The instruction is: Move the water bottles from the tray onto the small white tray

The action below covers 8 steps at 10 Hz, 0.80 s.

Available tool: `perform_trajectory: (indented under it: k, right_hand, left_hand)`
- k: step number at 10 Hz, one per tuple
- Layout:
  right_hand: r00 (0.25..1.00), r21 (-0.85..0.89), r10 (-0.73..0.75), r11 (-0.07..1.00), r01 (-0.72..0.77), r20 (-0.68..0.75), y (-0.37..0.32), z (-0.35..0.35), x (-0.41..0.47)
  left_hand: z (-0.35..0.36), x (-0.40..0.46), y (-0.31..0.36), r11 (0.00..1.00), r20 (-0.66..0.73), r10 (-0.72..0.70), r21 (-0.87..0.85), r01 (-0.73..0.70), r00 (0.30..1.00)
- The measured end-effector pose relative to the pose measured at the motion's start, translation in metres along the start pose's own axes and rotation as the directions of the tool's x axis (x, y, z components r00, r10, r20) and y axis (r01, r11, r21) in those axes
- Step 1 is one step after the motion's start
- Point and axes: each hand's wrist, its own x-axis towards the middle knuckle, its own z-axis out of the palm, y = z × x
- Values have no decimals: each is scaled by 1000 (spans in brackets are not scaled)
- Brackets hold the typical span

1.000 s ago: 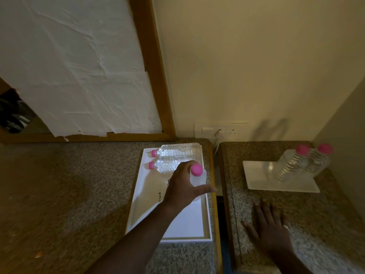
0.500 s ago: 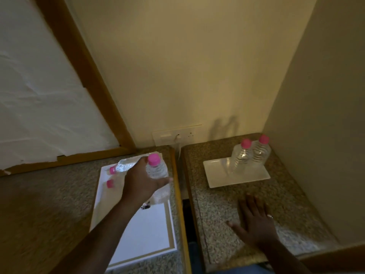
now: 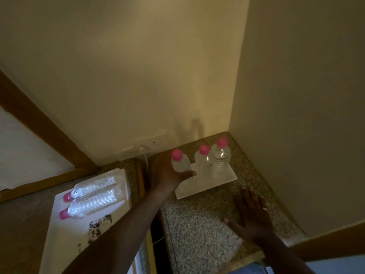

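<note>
Left hand [image 3: 169, 173]: arm extended toward 12 o'clock, fingers curled closed around a water bottle [image 3: 179, 162], held upright. Right hand [image 3: 251, 212]: at 4 o'clock from the left, palm down, fingers spread flat, holding nothing.

The bottle [image 3: 180, 165] in my left hand [image 3: 167, 175] is clear, glossy plastic with a matt pink cap. The two bottles [image 3: 214, 161] standing on the small white tray [image 3: 227, 177] show the same ribbed clear plastic. That tray looks smooth and faintly translucent. My right hand [image 3: 251, 212] lies flat on speckled, polished granite [image 3: 197, 224]. The large tray [image 3: 65, 234] is smooth white. The frame [image 3: 39, 125] is brown wood.
</note>
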Motion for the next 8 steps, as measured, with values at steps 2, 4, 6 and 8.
perform_trajectory:
  k: [2, 4, 6, 8]
  right_hand:
    - [1000, 32, -12, 999, 13, -15, 5, 5, 2]
    - [999, 35, -24, 999, 25, -37, 4, 5, 2]
    - [998, 10, -21, 1000, 22, -51, 3, 3, 2]
    - [998, 26, -19, 999, 21, -61, 3, 6, 2]
  left_hand:
    - [20, 13, -7, 997, 27, -69, -18, 69, 997]
    - [33, 15, -22, 997, 32, -80, 5, 80, 996]
    - [37, 16, -29, 997, 63, -73, 11, 72, 995]
    - [32, 11, -30, 998, 70, -46, -26, 48, 996]
